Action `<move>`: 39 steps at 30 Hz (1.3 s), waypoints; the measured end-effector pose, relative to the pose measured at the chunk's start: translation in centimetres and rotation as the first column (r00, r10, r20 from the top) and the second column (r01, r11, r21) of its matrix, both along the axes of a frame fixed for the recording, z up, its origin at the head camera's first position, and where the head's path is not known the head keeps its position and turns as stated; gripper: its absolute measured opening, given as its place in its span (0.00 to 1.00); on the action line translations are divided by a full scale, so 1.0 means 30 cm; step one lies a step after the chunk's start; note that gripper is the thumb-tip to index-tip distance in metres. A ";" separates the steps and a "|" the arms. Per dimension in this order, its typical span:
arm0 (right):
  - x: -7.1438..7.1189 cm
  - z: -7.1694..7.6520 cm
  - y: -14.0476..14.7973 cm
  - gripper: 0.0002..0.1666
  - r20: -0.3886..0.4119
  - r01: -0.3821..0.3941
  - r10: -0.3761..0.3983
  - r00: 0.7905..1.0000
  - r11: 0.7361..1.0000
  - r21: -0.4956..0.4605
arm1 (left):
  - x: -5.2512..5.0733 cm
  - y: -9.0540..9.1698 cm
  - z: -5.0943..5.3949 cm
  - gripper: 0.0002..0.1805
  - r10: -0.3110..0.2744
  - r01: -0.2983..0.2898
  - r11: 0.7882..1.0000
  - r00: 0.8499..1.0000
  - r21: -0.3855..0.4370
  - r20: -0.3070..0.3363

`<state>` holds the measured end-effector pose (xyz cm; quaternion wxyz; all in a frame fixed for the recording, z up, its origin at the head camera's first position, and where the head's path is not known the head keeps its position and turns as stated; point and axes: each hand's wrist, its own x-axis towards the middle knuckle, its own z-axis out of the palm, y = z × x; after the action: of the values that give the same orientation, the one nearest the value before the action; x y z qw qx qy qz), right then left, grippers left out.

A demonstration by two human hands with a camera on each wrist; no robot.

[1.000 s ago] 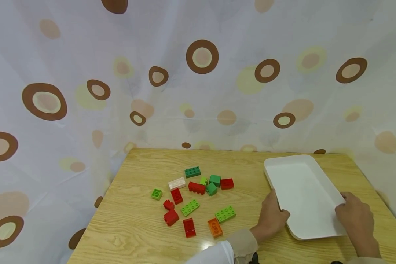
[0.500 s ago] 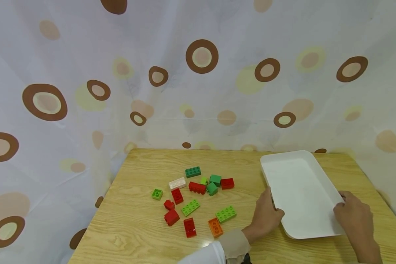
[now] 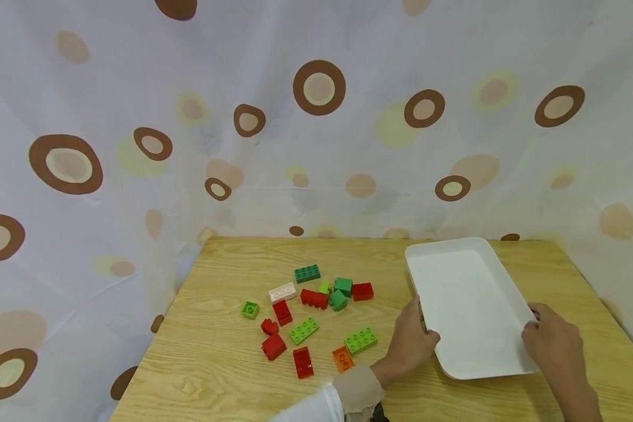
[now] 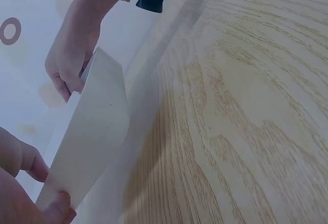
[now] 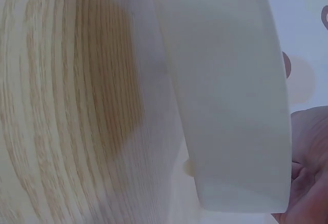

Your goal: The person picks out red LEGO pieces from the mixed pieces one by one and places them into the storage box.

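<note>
A white rectangular tray [image 3: 469, 305] is held between both hands at the right of the table, with nothing in it. In the head view my left hand [image 3: 412, 340] grips its left long side, thumb over the rim. My right hand [image 3: 555, 343] grips the opposite side. The left wrist view shows the tray wall [image 4: 95, 126] slanting above the tabletop, a shadow beneath it, with left-hand fingers [image 4: 59, 208] pinching the edge. Part of the right hand [image 5: 310, 165] appears beside the tray wall [image 5: 230, 96] in the right wrist view. Fingers under the tray are hidden.
Several loose building bricks lie left of the tray, including a lime green brick [image 3: 361, 340], an orange brick [image 3: 343, 358], a white brick [image 3: 282, 292] and a dark green brick [image 3: 307, 273]. The wooden table [image 3: 190, 363] ends against a dotted curtain [image 3: 274, 158].
The tray has shifted left and slightly away from the person, both hands moving along with it. The bricks stay in place on the table.
</note>
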<state>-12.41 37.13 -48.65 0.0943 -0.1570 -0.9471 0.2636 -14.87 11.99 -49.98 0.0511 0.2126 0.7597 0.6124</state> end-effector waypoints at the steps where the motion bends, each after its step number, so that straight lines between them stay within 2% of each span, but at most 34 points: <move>1: -0.001 0.001 -0.006 0.24 -0.006 -0.006 0.006 1.000 1.000 0.002 | -0.001 -0.007 0.002 0.35 0.000 0.000 1.000 1.000 0.006 0.009; 8: 0.005 -0.001 -0.038 0.24 0.021 -0.044 0.044 0.999 0.999 -0.002 | -0.007 -0.047 0.000 0.38 0.007 -0.009 1.000 0.996 0.021 0.091; 15: 0.031 -0.024 -0.062 0.21 -0.045 -0.103 0.103 0.994 0.995 0.020 | -0.018 -0.078 -0.001 0.36 0.050 -0.046 0.999 0.986 -0.026 0.158; 18: 0.034 -0.025 -0.074 0.21 -0.040 -0.104 0.105 0.994 0.994 0.025 | -0.022 -0.087 0.001 0.37 0.055 -0.048 0.998 0.984 -0.043 0.170; 25: 0.038 -0.030 -0.099 0.22 -0.014 -0.123 0.124 0.992 0.992 0.021 | -0.040 -0.107 0.003 0.37 0.108 -0.085 0.989 0.974 -0.117 0.201; 32: 0.051 -0.047 -0.130 0.22 0.004 -0.137 0.137 0.991 0.990 0.019 | -0.041 -0.129 -0.007 0.35 0.136 -0.099 0.980 0.966 -0.172 0.219; 39: 0.061 -0.061 -0.150 0.22 -0.007 -0.150 0.150 0.989 0.989 0.017 | -0.044 -0.157 -0.006 0.33 0.123 -0.086 0.980 0.971 -0.181 0.204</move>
<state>-10.59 32.62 -50.47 0.0797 -0.0835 -0.9579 0.2628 -16.18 7.28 -50.17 0.1184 0.0997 0.8095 0.5663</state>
